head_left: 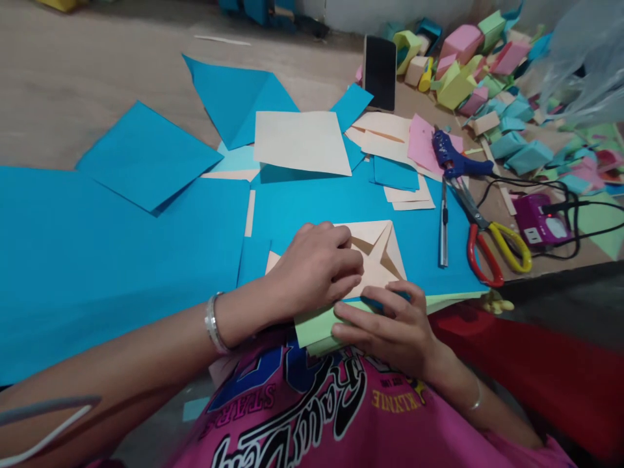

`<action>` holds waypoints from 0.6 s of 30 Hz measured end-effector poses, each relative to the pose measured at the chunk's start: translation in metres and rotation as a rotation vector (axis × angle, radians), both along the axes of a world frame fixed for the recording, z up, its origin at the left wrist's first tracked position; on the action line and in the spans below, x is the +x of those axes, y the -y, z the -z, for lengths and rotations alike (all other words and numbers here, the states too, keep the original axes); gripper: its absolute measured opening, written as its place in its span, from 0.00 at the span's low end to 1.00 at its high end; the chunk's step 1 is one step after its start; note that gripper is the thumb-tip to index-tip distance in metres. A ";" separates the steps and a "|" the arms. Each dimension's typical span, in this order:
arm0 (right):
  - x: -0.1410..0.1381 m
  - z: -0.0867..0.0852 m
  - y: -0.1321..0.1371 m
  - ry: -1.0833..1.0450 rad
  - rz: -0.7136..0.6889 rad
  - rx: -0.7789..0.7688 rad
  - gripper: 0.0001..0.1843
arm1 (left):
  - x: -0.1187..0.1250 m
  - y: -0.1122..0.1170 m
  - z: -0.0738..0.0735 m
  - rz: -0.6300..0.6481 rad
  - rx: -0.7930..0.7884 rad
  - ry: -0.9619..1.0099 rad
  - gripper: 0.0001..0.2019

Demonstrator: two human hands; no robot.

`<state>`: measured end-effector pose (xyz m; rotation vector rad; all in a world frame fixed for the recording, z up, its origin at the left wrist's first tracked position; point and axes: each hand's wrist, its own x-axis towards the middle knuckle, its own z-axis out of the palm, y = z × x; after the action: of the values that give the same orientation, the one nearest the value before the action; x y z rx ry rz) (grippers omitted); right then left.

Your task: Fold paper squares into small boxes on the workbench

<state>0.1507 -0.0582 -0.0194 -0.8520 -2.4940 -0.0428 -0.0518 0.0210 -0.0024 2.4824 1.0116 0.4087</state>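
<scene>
A peach sheet of paper (375, 260), creased with its corners folded toward the middle, lies at the table's front edge. My left hand (319, 266) is closed over its left part, the curled fingers pressed to the paper; the fingertips are partly hidden. My right hand (390, 318) rests along the near edge with its fingers spread, touching green paper (312, 325) that hangs over the edge. Its thumb is out of sight.
To the right lie scissors (482, 221), a cutter knife (443, 227) and a blue glue gun (453, 156) with a cord. A phone (380, 71) stands behind. Blue sheets (151, 156) and a peach square (299, 142) lie around; folded paper pieces (463, 84) pile up at back right.
</scene>
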 end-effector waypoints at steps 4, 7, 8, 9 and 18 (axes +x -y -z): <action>0.015 0.001 0.012 -0.109 0.156 0.046 0.13 | -0.002 0.000 -0.002 0.018 -0.025 -0.012 0.10; 0.024 0.004 0.016 -0.105 0.256 0.033 0.20 | -0.004 0.000 -0.007 0.050 -0.050 -0.027 0.13; 0.024 0.006 0.017 -0.105 0.250 0.026 0.22 | -0.005 0.000 -0.008 0.061 -0.056 -0.034 0.14; 0.024 0.007 0.016 -0.104 0.230 0.018 0.23 | -0.005 -0.001 -0.009 0.069 -0.062 -0.041 0.15; 0.021 0.008 0.010 -0.070 0.296 0.002 0.27 | -0.006 -0.002 -0.009 0.065 -0.072 -0.059 0.15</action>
<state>0.1716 -0.0686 -0.0278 -1.1939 -2.2838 -0.1137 -0.0574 0.0234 0.0061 2.4684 0.9480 0.2749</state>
